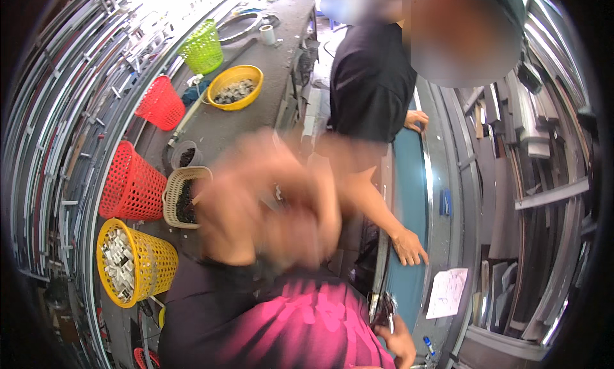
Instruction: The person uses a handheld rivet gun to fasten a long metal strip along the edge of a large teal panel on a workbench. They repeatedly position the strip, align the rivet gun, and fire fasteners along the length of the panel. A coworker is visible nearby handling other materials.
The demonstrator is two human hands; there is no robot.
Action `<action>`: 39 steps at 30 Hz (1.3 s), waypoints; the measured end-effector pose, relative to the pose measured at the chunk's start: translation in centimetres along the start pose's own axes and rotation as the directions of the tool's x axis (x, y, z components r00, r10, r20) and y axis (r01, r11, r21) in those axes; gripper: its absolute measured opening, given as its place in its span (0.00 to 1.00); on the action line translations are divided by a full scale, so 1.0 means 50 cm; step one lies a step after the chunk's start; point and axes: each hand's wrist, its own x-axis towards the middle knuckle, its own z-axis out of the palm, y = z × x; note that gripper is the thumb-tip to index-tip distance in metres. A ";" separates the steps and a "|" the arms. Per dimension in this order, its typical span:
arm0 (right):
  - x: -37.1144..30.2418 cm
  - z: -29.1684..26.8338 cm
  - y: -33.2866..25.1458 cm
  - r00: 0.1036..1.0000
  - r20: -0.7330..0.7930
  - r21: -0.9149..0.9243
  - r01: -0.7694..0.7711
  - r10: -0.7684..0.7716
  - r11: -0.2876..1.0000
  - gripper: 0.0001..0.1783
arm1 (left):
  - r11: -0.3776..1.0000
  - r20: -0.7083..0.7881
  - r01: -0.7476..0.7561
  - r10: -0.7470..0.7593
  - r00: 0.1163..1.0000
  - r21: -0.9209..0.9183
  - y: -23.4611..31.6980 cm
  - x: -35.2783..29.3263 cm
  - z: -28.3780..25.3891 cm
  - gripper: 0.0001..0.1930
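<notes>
Cluttered workshop bench [275, 62], cream basket [170, 206] near the blurred hands [275, 203]; can't tell if the fingers are spread or gripping. Teal strip [409, 171] lies off right under a co-worker's hand [409, 246], so I'd go for steady, even pressure.

Bare arms [262, 196] at centre are smeared by motion; hands, grip and left/right can't be made out. Beige basket [168, 204] is partly covered by that blur. Lower-right hand [399, 345]: wrist is cut off by bottom edge, owner can't be told. Dark shiny item [384, 311] beside it can't be identified. Co-worker's head [467, 36] is blurred, clipped at top. Grey pieces [235, 92] in yellow basin [240, 105] are too small to identify. Marks on white paper sheet [447, 293] can't be read.
</notes>
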 end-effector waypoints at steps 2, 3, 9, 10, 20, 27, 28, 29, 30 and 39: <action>0.133 0.006 -0.080 0.993 0.034 -0.355 0.118 -0.113 0.927 0.45 | 0.739 -0.576 0.327 0.099 0.811 0.588 0.036 0.035 -0.199 0.40; 0.204 0.025 -0.113 0.986 0.036 -0.533 0.156 -0.162 0.831 0.42 | 0.336 -0.761 0.716 -0.001 0.649 0.611 0.060 0.061 -0.310 0.44; 0.480 0.142 -0.189 0.958 0.275 -0.770 0.273 -0.086 0.576 0.37 | -0.472 -0.947 0.849 -0.306 0.094 0.237 -0.020 0.134 -0.620 0.31; 0.501 0.156 -0.184 0.959 0.278 -0.782 0.263 -0.062 0.566 0.37 | -0.537 -0.953 0.813 -0.295 0.069 0.225 -0.030 0.130 -0.631 0.28; 0.623 0.208 -0.020 0.981 0.185 -0.794 0.115 0.057 0.597 0.34 | -0.618 -0.968 0.768 -0.251 0.012 0.169 -0.070 0.187 -0.592 0.27; 0.782 0.258 0.200 0.902 0.414 -0.829 0.317 0.125 0.460 0.30 | -0.646 -0.974 0.744 -0.225 0.027 0.170 -0.093 0.198 -0.649 0.27; 0.795 0.257 0.219 0.899 0.414 -0.828 0.307 0.142 0.469 0.31 | -0.635 -0.974 0.756 -0.225 0.012 0.156 -0.092 0.201 -0.650 0.28; 0.804 0.256 0.231 0.897 0.414 -0.827 0.297 0.159 0.478 0.31 | -0.624 -0.974 0.768 -0.225 -0.002 0.142 -0.089 0.206 -0.648 0.30; 0.808 0.250 0.238 0.895 0.411 -0.828 0.286 0.175 0.483 0.31 | -0.619 -0.974 0.772 -0.228 -0.001 0.144 -0.084 0.211 -0.643 0.30; 0.790 0.236 0.233 0.881 0.466 -0.790 0.370 0.086 0.488 0.32 | -0.592 -0.964 0.785 -0.265 0.027 0.185 -0.130 0.163 -0.755 0.32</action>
